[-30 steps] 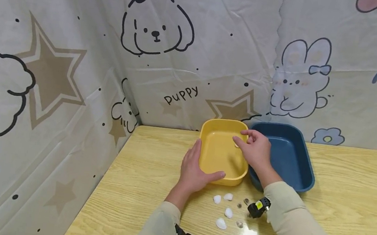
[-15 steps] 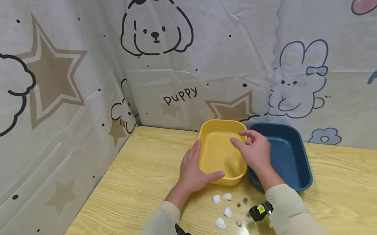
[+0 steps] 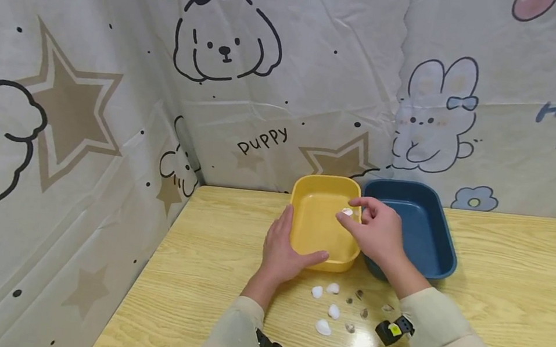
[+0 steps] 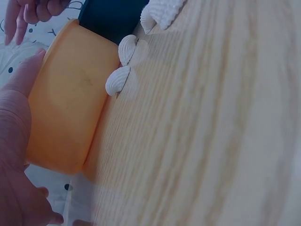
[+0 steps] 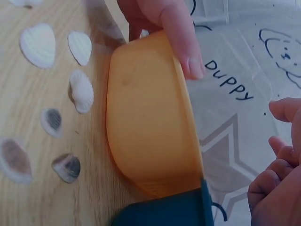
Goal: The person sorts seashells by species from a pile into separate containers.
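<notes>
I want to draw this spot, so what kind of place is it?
It looks like a wall-side table indoors, perhaps a play or craft corner. A wood-grain table sits before a cartoon-printed sheet, with white seashells and a yellow tub on top.

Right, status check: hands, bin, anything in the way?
Left hand grips yellow bin. Right hand above it. White shell showing by its fingers; contact unclear. Nothing visibly blocking.
</notes>
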`<control>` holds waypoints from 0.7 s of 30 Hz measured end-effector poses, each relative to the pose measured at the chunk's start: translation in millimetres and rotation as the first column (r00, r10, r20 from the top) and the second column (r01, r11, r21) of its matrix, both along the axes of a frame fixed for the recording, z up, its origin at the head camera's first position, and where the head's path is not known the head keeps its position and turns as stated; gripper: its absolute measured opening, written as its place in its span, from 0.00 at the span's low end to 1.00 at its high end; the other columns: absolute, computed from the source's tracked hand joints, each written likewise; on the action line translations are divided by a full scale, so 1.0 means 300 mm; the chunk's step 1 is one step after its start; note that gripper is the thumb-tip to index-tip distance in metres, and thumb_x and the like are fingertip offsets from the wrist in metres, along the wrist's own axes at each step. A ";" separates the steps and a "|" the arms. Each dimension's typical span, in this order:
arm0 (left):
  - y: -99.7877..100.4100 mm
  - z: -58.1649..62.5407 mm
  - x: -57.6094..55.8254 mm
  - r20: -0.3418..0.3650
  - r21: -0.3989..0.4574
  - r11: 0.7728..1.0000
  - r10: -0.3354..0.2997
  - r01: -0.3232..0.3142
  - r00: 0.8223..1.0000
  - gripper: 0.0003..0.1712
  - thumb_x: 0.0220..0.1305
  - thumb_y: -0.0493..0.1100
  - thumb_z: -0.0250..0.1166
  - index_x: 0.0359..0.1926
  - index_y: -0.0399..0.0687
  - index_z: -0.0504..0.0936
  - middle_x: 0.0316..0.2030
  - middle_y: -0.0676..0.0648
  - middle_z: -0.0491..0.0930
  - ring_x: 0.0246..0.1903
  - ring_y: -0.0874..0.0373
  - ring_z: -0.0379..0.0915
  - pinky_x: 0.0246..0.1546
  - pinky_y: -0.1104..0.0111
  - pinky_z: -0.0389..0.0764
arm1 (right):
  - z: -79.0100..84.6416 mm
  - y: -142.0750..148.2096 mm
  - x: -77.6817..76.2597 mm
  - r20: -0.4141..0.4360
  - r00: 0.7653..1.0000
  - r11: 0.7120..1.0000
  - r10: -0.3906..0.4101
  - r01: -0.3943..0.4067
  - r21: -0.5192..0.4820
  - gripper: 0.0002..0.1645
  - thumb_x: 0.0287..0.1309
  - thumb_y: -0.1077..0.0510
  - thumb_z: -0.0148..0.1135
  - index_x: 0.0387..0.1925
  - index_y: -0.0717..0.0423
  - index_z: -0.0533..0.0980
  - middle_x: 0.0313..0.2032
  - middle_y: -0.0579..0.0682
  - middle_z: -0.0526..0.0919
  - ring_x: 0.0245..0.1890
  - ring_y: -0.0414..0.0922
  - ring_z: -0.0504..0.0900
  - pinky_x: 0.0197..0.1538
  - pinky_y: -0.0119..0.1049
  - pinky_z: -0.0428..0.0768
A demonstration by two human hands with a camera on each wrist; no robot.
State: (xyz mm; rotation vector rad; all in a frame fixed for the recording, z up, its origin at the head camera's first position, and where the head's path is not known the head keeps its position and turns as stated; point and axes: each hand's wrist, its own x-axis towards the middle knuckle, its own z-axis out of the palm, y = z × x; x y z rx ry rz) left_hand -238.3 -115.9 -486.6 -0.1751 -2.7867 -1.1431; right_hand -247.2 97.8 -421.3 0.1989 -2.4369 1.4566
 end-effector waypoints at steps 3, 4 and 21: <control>0.003 -0.003 -0.003 -0.004 -0.006 1.000 0.001 -0.001 1.000 0.76 0.41 0.76 0.74 0.81 0.58 0.40 0.78 0.56 0.45 0.75 0.49 0.41 0.71 0.50 0.49 | 0.010 0.002 0.027 -0.017 1.000 1.000 0.010 -0.010 0.005 0.23 0.55 0.46 0.75 0.44 0.57 0.81 0.15 0.46 0.60 0.14 0.46 0.62 0.19 0.35 0.59; 0.003 -0.004 -0.003 -0.002 -0.006 1.000 0.003 -0.003 1.000 0.76 0.41 0.76 0.74 0.81 0.58 0.40 0.78 0.56 0.45 0.75 0.49 0.41 0.71 0.50 0.49 | 0.011 0.004 0.035 -0.021 1.000 1.000 0.012 -0.012 0.007 0.22 0.55 0.46 0.75 0.44 0.57 0.81 0.15 0.45 0.60 0.14 0.46 0.62 0.19 0.35 0.59; 0.006 -0.003 0.005 -0.006 -0.001 1.000 0.006 -0.006 1.000 0.76 0.41 0.75 0.74 0.81 0.58 0.40 0.78 0.55 0.45 0.74 0.49 0.41 0.70 0.49 0.48 | 0.003 -0.009 0.181 -0.048 0.998 0.999 0.052 -0.052 -0.003 0.21 0.50 0.49 0.79 0.43 0.53 0.82 0.16 0.44 0.59 0.15 0.43 0.60 0.20 0.36 0.60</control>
